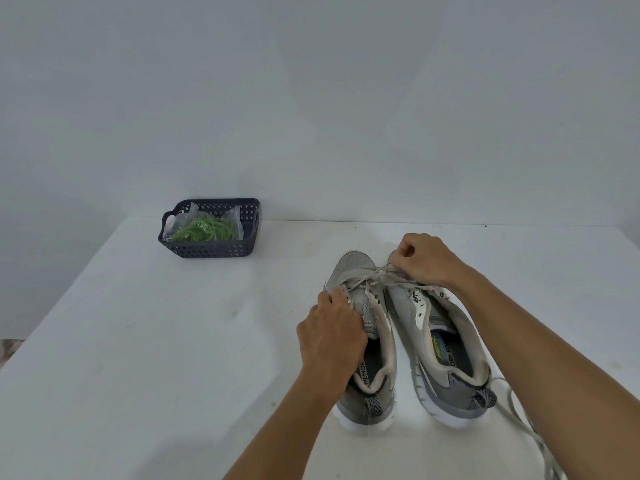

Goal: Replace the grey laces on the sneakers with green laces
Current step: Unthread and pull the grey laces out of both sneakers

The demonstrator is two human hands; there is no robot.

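Sneakers, two of them, grey with white soles, stand side by side on a white table [138, 341], heels toward me and toes pointing away. The left sneaker [367, 341] is the one I am working on; the right sneaker [446, 348] stands just beside it, tilted a little so its heel swings out to the right.

My left hand [332, 341] rests on the left side of the left sneaker, fingers curled over the eyelet edge and tongue, gripping the shoe. My right hand [426, 261] is farther off, above the toes of the right sneaker, with fingers curled and the fingertips pinching a strand of the grey lace [377, 273]. That lace runs taut from my right hand leftward across the front of the left sneaker, with a few loose strands crossing near the toe end. I cannot tell how many eyelets it passes through.

Another grey lace [526, 420] lies loose on the table at the near right, trailing past the heel of the right sneaker and under my right forearm.

Far to the left, well apart from the shoes, a dark blue perforated basket [211, 249] sits near the table's far edge. Inside it is a clear plastic bag holding the green laces [204, 230], coiled in a tangle.

A plain pale wall rises behind the table.
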